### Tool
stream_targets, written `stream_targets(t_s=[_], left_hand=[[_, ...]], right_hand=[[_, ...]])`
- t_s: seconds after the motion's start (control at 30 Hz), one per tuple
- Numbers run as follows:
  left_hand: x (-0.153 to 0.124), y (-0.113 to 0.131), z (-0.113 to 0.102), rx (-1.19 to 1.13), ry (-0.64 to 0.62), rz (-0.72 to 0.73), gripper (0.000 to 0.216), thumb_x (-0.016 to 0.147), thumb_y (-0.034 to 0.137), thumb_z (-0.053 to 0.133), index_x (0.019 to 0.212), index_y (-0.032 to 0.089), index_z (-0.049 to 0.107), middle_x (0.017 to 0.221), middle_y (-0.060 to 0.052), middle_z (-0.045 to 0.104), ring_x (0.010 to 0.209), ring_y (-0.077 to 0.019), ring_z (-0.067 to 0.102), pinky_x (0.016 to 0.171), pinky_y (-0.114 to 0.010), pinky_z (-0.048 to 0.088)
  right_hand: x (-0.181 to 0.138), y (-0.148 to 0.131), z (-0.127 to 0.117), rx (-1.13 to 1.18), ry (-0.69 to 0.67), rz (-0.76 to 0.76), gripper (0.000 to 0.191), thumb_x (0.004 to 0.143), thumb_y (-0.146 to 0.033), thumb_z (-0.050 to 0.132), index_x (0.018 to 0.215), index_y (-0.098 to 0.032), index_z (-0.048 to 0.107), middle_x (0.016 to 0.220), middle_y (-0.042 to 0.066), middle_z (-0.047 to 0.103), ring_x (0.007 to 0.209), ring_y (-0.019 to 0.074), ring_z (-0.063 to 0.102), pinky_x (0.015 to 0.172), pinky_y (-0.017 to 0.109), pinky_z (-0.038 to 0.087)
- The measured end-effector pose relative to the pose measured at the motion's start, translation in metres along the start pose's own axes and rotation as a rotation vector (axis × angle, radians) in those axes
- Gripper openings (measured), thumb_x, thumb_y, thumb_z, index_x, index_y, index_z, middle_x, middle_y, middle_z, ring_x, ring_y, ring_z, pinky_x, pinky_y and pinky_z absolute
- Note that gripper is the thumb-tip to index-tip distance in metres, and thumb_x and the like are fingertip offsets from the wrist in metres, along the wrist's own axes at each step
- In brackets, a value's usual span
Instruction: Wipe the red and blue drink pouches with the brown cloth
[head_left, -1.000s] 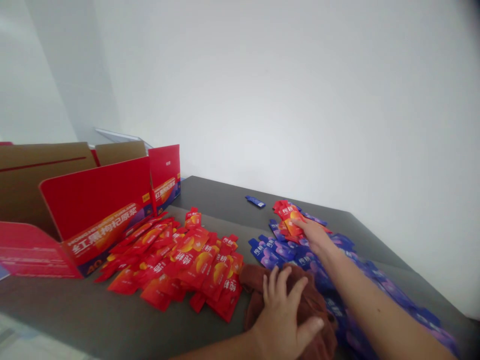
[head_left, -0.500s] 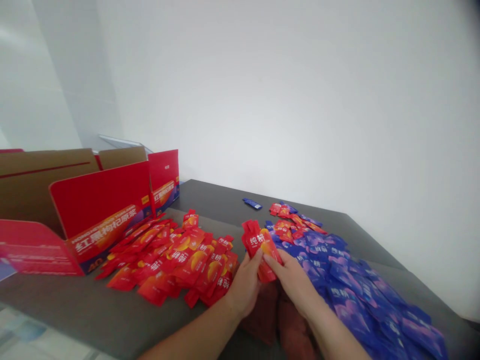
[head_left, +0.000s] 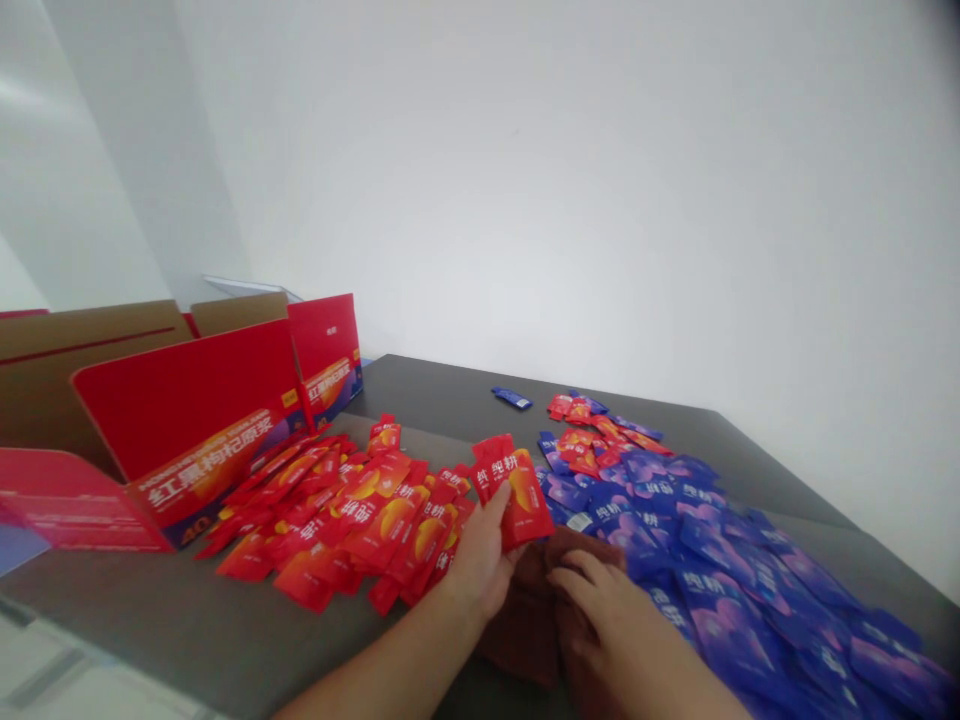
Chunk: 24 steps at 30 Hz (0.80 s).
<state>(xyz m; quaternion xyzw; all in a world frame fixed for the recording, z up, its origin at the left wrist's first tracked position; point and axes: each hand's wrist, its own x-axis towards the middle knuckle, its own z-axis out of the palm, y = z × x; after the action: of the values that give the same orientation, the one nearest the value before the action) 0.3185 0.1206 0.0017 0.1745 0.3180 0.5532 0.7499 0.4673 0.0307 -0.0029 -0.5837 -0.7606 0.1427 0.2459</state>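
Observation:
Red sachets (head_left: pixel 519 490) printed with orange fruit are fanned together in my left hand (head_left: pixel 484 560), the thumb pressed across their front. To its right, my right hand (head_left: pixel 607 610) has its fingers curled on the upper edge of a dark brown cloth (head_left: pixel 529 620), which lies at the table's near side. Its fingertips are partly hidden in the folds. A heap of red sachets (head_left: pixel 375 510) lies to the left of my left hand. Beyond and beside my right hand spreads a heap of blue-purple sachets (head_left: pixel 705 560).
An open red carton (head_left: pixel 202 410) with raised flaps stands at the left on the dark table (head_left: pixel 435 395). A few red sachets (head_left: pixel 577 450) lie at the far end of the blue heap. One blue sachet (head_left: pixel 512 398) lies apart near the white wall (head_left: pixel 570 200).
My right hand has let go of the red sachets and moved down to the brown cloth, raising its edge. My left hand keeps the sachets, now more spread.

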Motion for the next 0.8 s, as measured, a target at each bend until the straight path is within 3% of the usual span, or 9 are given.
stream_targets(t_s=[0.07, 0.17, 0.3, 0.37, 0.47, 0.67, 0.73, 0.8], left_hand=[[0.000, 0.000, 0.000, 0.028, 0.004, 0.003, 0.014, 0.083, 0.027, 0.066, 0.091, 0.015, 0.062, 0.076, -0.003, 0.070, 0.062, -0.0139, 0.066, 0.060, -0.025, 0.055], [-0.001, -0.002, -0.001, 0.125, 0.006, 0.028, 0.019, 0.082, 0.026, 0.066, 0.097, 0.017, 0.062, 0.081, -0.003, 0.071, 0.066, -0.0156, 0.067, 0.067, -0.028, 0.055], [0.000, -0.012, -0.005, 0.231, -0.010, -0.046, 0.017, 0.082, 0.023, 0.064, 0.097, 0.015, 0.063, 0.080, -0.005, 0.072, 0.066, -0.0168, 0.068, 0.066, -0.028, 0.055], [0.000, -0.019, -0.006, 0.260, -0.023, -0.117, 0.021, 0.084, 0.029, 0.062, 0.097, 0.013, 0.064, 0.080, -0.008, 0.072, 0.066, -0.0195, 0.069, 0.063, -0.030, 0.055], [-0.002, -0.024, -0.008, 0.293, -0.034, -0.145, 0.022, 0.087, 0.034, 0.058, 0.095, 0.014, 0.064, 0.077, -0.008, 0.072, 0.066, -0.0215, 0.069, 0.062, -0.032, 0.054], [0.000, -0.009, -0.007, 0.269, 0.033, 0.076, 0.010, 0.087, 0.024, 0.056, 0.090, 0.019, 0.064, 0.077, -0.001, 0.071, 0.073, -0.0160, 0.068, 0.071, -0.025, 0.052], [-0.002, -0.001, -0.004, 0.244, 0.037, 0.097, 0.017, 0.088, 0.029, 0.054, 0.092, 0.016, 0.065, 0.081, -0.004, 0.072, 0.079, -0.0181, 0.069, 0.076, -0.028, 0.052], [-0.006, 0.003, -0.001, 0.213, -0.034, 0.024, 0.029, 0.088, 0.038, 0.054, 0.093, 0.013, 0.066, 0.082, -0.008, 0.072, 0.082, -0.0233, 0.069, 0.078, -0.034, 0.053]], right_hand=[[0.003, 0.000, -0.012, 0.081, 0.036, 0.063, 0.046, 0.066, -0.004, 0.052, 0.100, -0.031, 0.070, 0.107, 0.003, 0.069, 0.101, 0.0247, 0.063, 0.092, 0.039, 0.046], [-0.002, 0.003, -0.048, 0.378, 0.052, 0.197, 0.033, 0.063, -0.014, 0.057, 0.087, -0.030, 0.072, 0.092, 0.001, 0.072, 0.090, 0.0251, 0.066, 0.083, 0.036, 0.049], [-0.020, -0.005, -0.082, 0.771, 0.085, 0.240, 0.022, 0.067, -0.025, 0.053, 0.080, -0.025, 0.071, 0.074, 0.005, 0.070, 0.067, 0.0251, 0.066, 0.062, 0.034, 0.051], [-0.024, -0.018, -0.083, 0.801, 0.146, 0.294, 0.020, 0.067, -0.027, 0.053, 0.078, -0.025, 0.069, 0.071, 0.005, 0.069, 0.061, 0.0241, 0.065, 0.057, 0.033, 0.049], [-0.022, -0.038, -0.075, 0.749, 0.169, 0.317, 0.019, 0.066, -0.028, 0.049, 0.073, -0.027, 0.067, 0.071, 0.005, 0.068, 0.069, 0.0254, 0.066, 0.063, 0.035, 0.050], [-0.018, -0.044, -0.069, 0.939, 0.150, 0.303, 0.021, 0.066, -0.026, 0.047, 0.077, -0.027, 0.065, 0.076, 0.006, 0.070, 0.073, 0.0270, 0.067, 0.068, 0.038, 0.050], [-0.016, -0.035, -0.062, 0.941, 0.228, 0.321, 0.021, 0.070, -0.028, 0.048, 0.082, -0.026, 0.065, 0.080, 0.007, 0.070, 0.076, 0.0279, 0.067, 0.066, 0.038, 0.051], [-0.011, -0.025, -0.049, 0.854, 0.421, 0.348, 0.023, 0.074, -0.032, 0.053, 0.094, -0.025, 0.063, 0.094, 0.008, 0.069, 0.089, 0.0286, 0.065, 0.073, 0.039, 0.051]])
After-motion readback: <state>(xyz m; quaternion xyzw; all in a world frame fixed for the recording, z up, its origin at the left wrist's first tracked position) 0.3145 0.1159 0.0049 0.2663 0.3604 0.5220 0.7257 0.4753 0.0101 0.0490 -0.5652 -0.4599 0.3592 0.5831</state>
